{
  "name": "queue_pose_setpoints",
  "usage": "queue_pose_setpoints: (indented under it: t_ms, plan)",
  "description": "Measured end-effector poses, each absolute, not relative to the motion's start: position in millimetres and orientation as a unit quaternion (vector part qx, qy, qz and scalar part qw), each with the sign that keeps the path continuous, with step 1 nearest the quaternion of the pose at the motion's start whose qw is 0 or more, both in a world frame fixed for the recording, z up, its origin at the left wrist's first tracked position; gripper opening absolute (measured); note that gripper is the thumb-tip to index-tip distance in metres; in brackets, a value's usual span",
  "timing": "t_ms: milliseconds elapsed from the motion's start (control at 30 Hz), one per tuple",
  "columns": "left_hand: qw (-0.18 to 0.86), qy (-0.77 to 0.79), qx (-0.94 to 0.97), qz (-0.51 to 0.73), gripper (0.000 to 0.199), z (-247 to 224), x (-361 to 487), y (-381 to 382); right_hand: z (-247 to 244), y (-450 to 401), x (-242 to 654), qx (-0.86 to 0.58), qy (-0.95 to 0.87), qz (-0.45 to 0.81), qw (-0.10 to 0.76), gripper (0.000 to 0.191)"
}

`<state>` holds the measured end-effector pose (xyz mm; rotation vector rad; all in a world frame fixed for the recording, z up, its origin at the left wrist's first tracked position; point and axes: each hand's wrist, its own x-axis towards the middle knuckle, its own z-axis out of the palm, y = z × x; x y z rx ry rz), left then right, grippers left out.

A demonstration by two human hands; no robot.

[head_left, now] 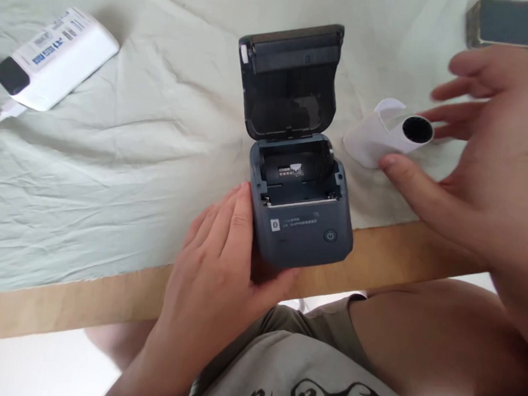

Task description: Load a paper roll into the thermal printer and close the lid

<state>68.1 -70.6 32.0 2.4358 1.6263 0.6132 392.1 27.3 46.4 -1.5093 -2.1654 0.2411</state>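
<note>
My left hand (218, 261) is wrapped round the left side and front of a dark blue-grey label printer (298, 224) near the table's front edge. The printer's lid (292, 91) stands raised, and a small printed sticker shows inside the bare paper bay. To the right of it, a white paper roll (374, 136) stands on the cloth, its dark hollow core facing up and one paper end loose. My right hand (471, 134) is at the roll with thumb and fingers spread apart on either side. The thumb tip meets the roll's lower edge; the grip looks loose.
A white device (66, 57) with a printed label, a black end and a white cable lies at the left. A dark phone-like slab (520, 24) lies at the top right. Wrinkled pale green cloth (160, 124) covers the table, leaving a wooden front edge (80, 303).
</note>
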Motion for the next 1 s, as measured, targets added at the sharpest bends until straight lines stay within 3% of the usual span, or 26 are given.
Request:
queue_pose_setpoints:
  t_ms: [200, 333, 433, 533, 667, 833, 1000]
  plan:
    - [0.083, 0.545, 0.811, 0.197, 0.085, 33.3, 68.5, -71.4, 28.4, 42.6, 387.5, -0.546, -0.795, 0.147, 0.222, 0.076]
    - [0.093, 0.550, 0.805, 0.202, 0.091, 32.7, 68.7, -72.3, 31.4, 41.9, 386.9, -0.465, -0.841, 0.182, 0.209, 0.043]
    - [0.104, 0.550, 0.803, 0.205, 0.092, 33.3, 69.0, -72.3, 31.0, 41.6, 385.8, -0.412, -0.878, 0.107, 0.219, 0.032]
    - [0.110, 0.547, 0.804, 0.204, 0.091, 34.1, 69.8, -71.9, 28.1, 39.9, 388.0, -0.445, -0.862, 0.074, 0.231, 0.039]
    - [0.104, 0.552, 0.803, 0.200, 0.086, 35.1, 71.4, -71.5, 26.6, 36.8, 393.5, -0.464, -0.844, 0.168, 0.207, 0.055]
    - [0.107, 0.558, 0.799, 0.196, 0.084, 36.6, 71.5, -72.0, 26.7, 38.4, 393.4, -0.441, -0.865, 0.108, 0.214, 0.045]
    - [0.100, 0.550, 0.804, 0.200, 0.085, 35.6, 70.7, -72.6, 24.7, 37.8, 397.3, -0.467, -0.840, 0.145, 0.233, 0.060]
